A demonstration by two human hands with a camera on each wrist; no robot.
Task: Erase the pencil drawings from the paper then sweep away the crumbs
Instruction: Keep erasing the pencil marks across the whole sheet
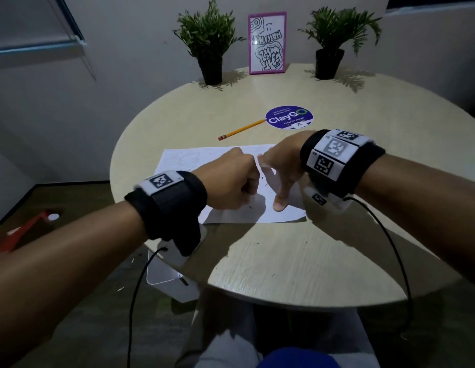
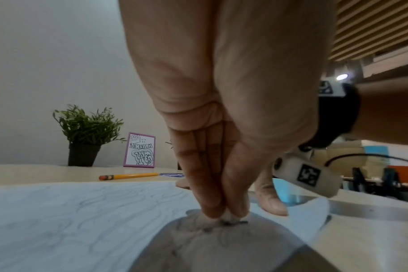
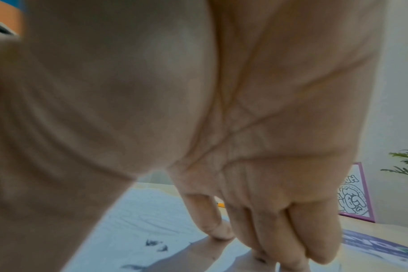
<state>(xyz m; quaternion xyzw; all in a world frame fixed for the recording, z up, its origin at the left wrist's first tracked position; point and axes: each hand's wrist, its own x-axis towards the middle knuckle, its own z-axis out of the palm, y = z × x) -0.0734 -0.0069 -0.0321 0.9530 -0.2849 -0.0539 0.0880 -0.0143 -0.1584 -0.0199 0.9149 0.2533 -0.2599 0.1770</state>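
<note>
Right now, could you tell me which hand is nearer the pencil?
Right. The right hand presses the paper just below the pencil; the left hand sits nearer the person.

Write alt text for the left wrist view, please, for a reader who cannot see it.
The left hand pinches a small white eraser and presses it onto a paper with faint pencil lines. Behind lie a yellow pencil, a potted plant and a framed drawing.
</note>
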